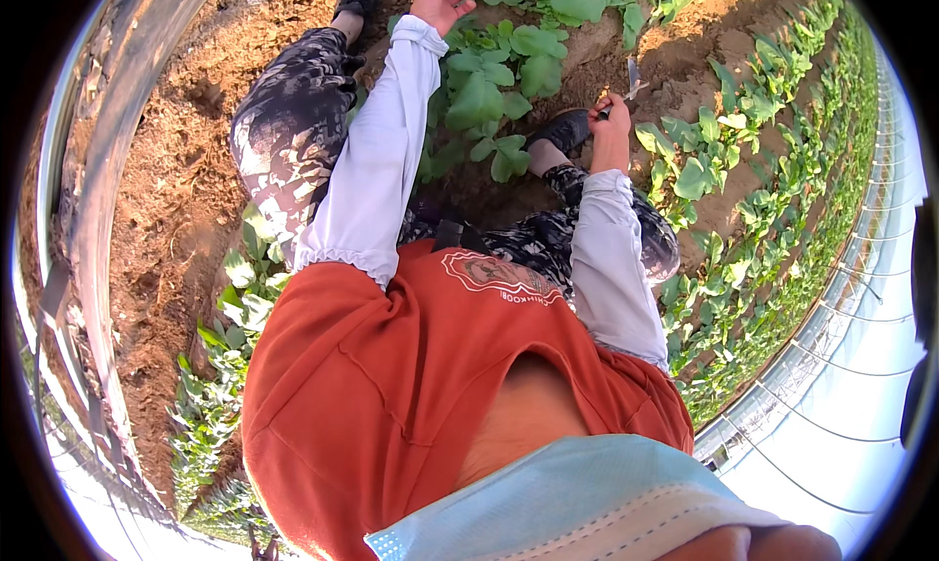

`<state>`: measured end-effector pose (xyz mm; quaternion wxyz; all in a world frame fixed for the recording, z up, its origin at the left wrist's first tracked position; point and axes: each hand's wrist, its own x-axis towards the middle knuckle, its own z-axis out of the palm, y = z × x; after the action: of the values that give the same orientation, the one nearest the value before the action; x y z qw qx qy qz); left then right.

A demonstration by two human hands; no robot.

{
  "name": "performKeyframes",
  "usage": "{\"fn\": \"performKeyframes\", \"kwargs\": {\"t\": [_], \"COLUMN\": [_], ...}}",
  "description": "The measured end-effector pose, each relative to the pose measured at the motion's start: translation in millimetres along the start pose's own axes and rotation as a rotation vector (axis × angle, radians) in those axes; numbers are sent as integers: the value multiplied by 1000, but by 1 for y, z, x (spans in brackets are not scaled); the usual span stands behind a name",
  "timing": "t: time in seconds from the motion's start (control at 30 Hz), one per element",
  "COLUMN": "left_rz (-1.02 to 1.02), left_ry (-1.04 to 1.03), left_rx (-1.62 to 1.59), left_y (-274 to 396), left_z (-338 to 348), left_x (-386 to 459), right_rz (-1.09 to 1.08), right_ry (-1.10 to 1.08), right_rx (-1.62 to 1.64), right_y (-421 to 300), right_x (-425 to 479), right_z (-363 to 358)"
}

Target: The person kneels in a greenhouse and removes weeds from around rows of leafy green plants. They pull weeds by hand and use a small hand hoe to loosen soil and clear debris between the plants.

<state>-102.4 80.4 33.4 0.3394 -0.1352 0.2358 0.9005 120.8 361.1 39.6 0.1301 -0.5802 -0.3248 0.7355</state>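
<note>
Near the top edge, my left hand has its fingers curled beside a small brownish thing that I cannot make out; whether it holds it is unclear. My right hand grips the dark handle of a small bladed hand tool, its metal end pointing up over the soil. Between my two hands grow broad-leaved green plants. White sleeve covers reach down both forearms to the wrists.
My dark shoes rest on brown soil either side of the plants. Rows of leafy crops run along the right, beside a ribbed greenhouse wall. A pale plastic sheet curves along the left.
</note>
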Motion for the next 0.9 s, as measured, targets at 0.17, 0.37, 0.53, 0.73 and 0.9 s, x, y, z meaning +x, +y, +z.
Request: {"fn": "performKeyframes", "kwargs": {"t": [0.17,0.37,0.53,0.73,0.9], "left_rz": [10,-42,27,170,404], "left_ry": [33,318,355,494,542], "left_rx": [83,876,1249,1449,1546], "left_y": [9,-17,-33,-52,-60], "left_z": [-27,-14,1,-13,15], "left_x": [12,12,26,49,30], "right_rz": [47,-649,-1224,-1113,-1540], "right_ry": [100,703,61,-581,-425], "right_rx": [-361,-1223,-880,-1363,-1784], "right_y": [36,35,-12,0,23], "right_x": [26,10,-44,-70,-50], "right_z": [-15,-5,87,184,196]}}
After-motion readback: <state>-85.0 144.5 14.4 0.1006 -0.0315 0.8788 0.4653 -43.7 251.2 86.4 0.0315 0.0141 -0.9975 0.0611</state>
